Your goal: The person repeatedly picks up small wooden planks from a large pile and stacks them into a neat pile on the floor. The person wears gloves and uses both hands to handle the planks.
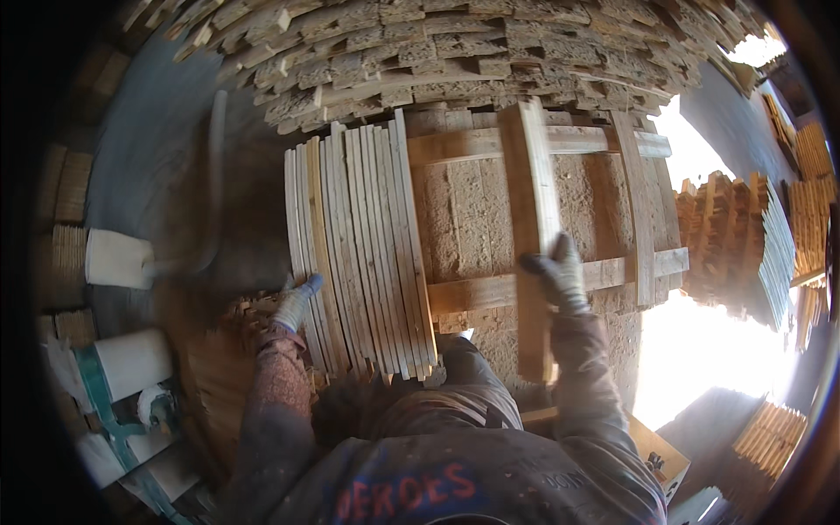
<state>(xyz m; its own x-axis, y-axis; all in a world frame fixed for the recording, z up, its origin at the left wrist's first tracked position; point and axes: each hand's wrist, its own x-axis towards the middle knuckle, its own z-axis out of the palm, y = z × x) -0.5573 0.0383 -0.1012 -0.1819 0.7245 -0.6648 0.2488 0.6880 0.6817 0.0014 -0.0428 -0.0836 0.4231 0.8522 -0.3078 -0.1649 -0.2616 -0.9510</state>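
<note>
My right hand (560, 271), in a grey work glove, is closed on a thick wooden board (532, 192) held lengthwise over a wooden frame; the board is slightly blurred. At the left edge of a row of planks (363, 236), my left hand (297, 304) touches the outermost pieces. Its gloved thumb lies apart from the fingers, which are partly hidden at the edge. The planks lie side by side on the frame's left half. Two crosswise timbers (472, 296) run beneath, and a single narrow plank (644, 210) lies across them at the right.
Beyond the frame rises a big stack of rough boards (420, 52). More stacked wood (726, 236) stands at the right beside bright sunlit ground. On the left are a pale bent pipe (217, 175), a white block-like object (119, 259) and green-and-white equipment (105, 402). An open box (658, 455) is near my right side.
</note>
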